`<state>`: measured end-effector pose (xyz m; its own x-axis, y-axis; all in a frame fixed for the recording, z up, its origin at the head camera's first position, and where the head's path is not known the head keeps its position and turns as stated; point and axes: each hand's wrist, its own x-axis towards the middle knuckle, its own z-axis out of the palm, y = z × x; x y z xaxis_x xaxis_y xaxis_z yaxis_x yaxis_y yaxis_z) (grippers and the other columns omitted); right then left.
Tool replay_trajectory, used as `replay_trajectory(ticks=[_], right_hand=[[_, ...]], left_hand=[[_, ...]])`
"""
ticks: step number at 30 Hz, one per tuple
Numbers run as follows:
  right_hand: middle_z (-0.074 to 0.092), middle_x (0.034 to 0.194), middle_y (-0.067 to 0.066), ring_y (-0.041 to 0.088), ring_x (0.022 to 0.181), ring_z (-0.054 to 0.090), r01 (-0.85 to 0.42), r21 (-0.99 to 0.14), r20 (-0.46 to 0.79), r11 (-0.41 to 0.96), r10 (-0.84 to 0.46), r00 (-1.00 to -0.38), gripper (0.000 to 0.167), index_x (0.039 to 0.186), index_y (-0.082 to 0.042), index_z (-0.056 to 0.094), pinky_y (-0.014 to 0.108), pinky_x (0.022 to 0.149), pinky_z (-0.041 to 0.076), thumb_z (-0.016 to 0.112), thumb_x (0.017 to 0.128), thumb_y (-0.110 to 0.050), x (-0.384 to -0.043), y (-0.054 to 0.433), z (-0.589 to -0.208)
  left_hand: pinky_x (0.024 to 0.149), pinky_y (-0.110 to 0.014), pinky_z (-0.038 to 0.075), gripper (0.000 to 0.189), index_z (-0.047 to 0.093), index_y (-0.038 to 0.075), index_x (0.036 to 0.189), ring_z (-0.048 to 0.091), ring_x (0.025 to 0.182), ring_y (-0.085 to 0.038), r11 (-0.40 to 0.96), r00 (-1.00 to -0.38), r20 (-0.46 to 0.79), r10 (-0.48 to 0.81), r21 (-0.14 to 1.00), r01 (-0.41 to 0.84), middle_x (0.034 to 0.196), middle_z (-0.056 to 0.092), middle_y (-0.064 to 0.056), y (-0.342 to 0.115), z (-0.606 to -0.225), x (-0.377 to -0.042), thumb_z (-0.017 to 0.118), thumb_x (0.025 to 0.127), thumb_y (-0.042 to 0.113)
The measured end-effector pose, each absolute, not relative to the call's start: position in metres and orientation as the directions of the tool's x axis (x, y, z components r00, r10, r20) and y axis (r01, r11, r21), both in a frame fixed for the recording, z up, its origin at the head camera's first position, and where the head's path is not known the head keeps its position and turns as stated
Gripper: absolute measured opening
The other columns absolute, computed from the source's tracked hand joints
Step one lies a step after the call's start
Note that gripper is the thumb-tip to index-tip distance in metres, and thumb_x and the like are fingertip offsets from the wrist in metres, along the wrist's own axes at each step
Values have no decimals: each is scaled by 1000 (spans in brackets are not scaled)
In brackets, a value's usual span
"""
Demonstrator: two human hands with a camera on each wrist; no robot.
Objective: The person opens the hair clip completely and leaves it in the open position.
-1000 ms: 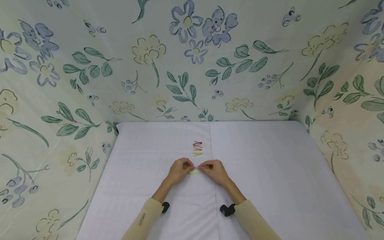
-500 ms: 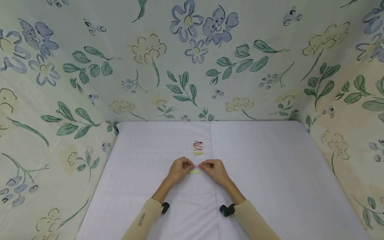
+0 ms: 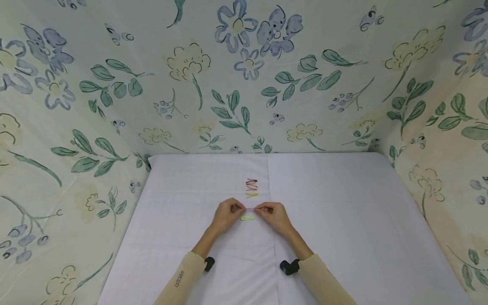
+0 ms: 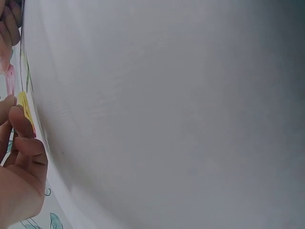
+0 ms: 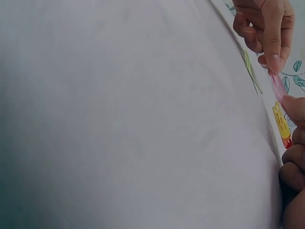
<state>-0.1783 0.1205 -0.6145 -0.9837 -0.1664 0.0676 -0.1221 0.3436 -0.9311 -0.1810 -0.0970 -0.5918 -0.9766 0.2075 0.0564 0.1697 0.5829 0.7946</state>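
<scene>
A pink snap hair clip (image 3: pixel 249 209) is stretched between both hands at the centre of the head view. My left hand (image 3: pixel 227 214) pinches its left end with thumb and fingertips, and my right hand (image 3: pixel 273 215) pinches the other end. The right wrist view shows the pink clip (image 5: pixel 278 88) as a slim loop, its ends covered by fingertips. Just below the hands, on the white cloth, lies a light green hair clip (image 3: pixel 247 218). Beyond them a yellow hair clip (image 3: pixel 251 195) lies in a column with orange and dark red clips (image 3: pixel 251 185).
White cloth (image 3: pixel 335 212) covers the table, with a crease running front to back right of the clips. Floral fabric (image 3: pixel 228 110) hangs behind the far edge and along both sides. Black wrist cameras (image 3: pixel 289 267) sit at the beige sleeves.
Both hands have shifted slightly away from the body with the pink hair clip, widening the gap to the green one. A little more of the pink clip shows between the fingertips.
</scene>
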Motion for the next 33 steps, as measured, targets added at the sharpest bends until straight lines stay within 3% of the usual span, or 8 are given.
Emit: replay_trajectory(ticks=[33], right_hand=[[47,62,-2,-1,52,38,-103,-955,75,277,-112,-991,4,90,-9,82,16,52,31,81,90,-13,-178,119,-618]], left_hand=[[58,-18,42,7,78,7,90,51,64,-3,522,-973,71,219,834,178,82,72,-2,-91,-589,-184,81,90,14]])
